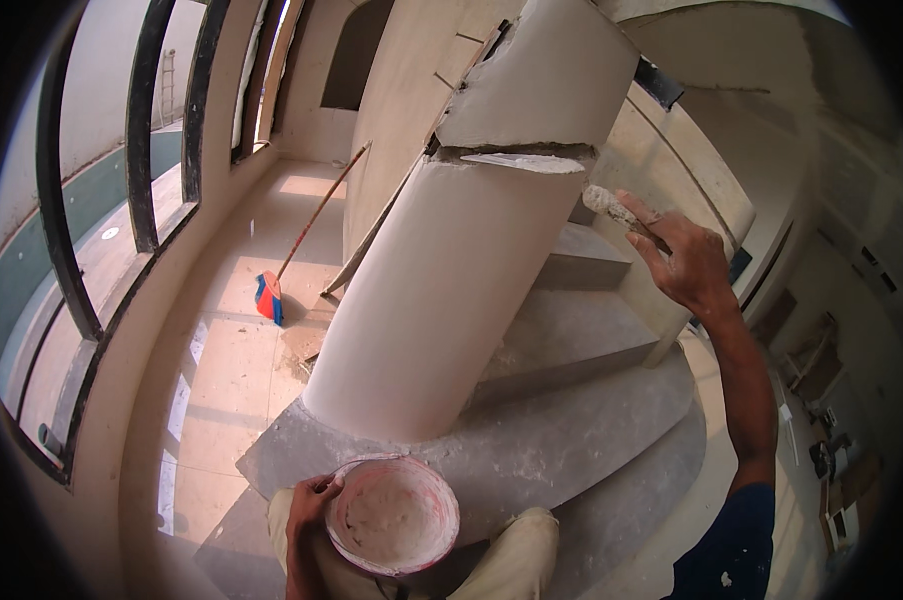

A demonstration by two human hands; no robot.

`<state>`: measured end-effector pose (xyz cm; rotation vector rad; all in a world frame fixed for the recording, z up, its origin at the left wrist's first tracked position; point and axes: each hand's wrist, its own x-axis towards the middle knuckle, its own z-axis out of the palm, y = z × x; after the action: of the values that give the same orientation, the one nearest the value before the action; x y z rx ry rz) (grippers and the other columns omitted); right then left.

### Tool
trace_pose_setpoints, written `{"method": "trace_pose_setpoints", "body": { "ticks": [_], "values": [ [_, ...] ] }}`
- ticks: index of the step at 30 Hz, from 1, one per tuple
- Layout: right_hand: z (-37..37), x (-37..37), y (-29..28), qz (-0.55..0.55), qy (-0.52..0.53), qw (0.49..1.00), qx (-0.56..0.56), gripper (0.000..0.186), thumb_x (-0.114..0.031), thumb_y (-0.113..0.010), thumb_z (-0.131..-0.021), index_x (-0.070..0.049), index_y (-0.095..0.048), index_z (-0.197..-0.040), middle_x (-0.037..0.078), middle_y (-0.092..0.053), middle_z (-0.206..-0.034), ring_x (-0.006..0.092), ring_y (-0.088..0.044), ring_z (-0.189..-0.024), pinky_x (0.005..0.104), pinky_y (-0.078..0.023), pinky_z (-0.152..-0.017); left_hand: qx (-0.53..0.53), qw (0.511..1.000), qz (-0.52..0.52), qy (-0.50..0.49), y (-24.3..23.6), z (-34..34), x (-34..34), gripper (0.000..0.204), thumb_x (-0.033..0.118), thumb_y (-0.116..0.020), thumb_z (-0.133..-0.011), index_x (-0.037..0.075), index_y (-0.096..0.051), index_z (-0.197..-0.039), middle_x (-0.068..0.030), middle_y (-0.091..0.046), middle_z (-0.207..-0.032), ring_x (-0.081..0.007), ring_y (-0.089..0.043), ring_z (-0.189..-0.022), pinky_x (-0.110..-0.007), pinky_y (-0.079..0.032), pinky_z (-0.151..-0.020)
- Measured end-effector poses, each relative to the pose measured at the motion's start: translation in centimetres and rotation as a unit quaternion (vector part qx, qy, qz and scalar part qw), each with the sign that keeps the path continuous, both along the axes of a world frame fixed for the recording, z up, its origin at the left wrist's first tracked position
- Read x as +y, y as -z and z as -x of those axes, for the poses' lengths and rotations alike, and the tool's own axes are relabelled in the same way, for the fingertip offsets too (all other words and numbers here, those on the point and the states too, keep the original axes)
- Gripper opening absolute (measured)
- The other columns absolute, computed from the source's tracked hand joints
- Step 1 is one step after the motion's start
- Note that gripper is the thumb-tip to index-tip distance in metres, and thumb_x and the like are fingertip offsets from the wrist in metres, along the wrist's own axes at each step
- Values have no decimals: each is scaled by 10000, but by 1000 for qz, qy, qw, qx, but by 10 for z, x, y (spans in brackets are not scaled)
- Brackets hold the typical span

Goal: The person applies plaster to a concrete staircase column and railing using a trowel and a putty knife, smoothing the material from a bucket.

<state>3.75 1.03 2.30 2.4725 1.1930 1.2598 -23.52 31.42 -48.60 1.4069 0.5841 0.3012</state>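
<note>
A smooth, whitish curved column (431,300) rises from a grey step (561,440). Before the column's lower edge, the left hand (314,500) grips a round, pinkish bowl (447,505) — near the column's upper right edge, the right hand (686,262) closes its fingers round a plaster-crusted tool (609,204).

We're inside a building site: bare cement stairs (581,325), a plastered column (436,300) raggedly split, a smeared plaster bucket (452,500).

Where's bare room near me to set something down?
Grey concrete step right of the smooth pale column; tan tiled floor between the black-barred window and red-blue broom. Crowded: around the round pinkish bucket in the left hand.
</note>
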Motion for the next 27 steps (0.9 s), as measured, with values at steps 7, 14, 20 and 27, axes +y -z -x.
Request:
{"method": "trace_pose_setpoints", "body": {
  "ticks": [7,14,20,27],
  "values": [
    [-6,-8,2,14,-3,999,-42,509,-321,-662,-944,-341,-559,-1443,74,-617,-745,245,-593,-612,389,-513,-619,12,1000,-3,2,1,2,-4,455,303,-720,-932,-84,-699,-1172,-125,-737,-1045,-165,-655,-946,-316,-508,-875],
    [-5,-17,16,-17,-42,998,-42,506,-300,-671,-942,-302,-573,-1439,82,-618,-768,243,-590,-639,383,-510,-622,4,1000,22,-15,-29,5,-7,443,276,-710,-935,-90,-688,-1183,-114,-735,-1052,-161,-648,-941,-312,-505,-873],
    [-39,-75,71,-178,-104,978,-22,487,-312,-659,-965,-230,-577,-1438,89,-669,-883,203,-623,-721,356,-519,-651,2,1000,14,-4,-21,-5,-12,428,266,-697,-947,-82,-688,-1194,-109,-734,-1052,-154,-644,-948,-307,-501,-872],
    [-4,-65,178,-559,-160,684,440,615,-313,-605,-1013,-71,-400,-1539,22,-554,-791,79,-547,-642,235,-473,-547,5,999,-25,-31,7,-4,-1,429,300,-700,-963,-74,-700,-1174,-89,-731,-1020,-142,-637,-914,-292,-501,-840]
  ]
}}
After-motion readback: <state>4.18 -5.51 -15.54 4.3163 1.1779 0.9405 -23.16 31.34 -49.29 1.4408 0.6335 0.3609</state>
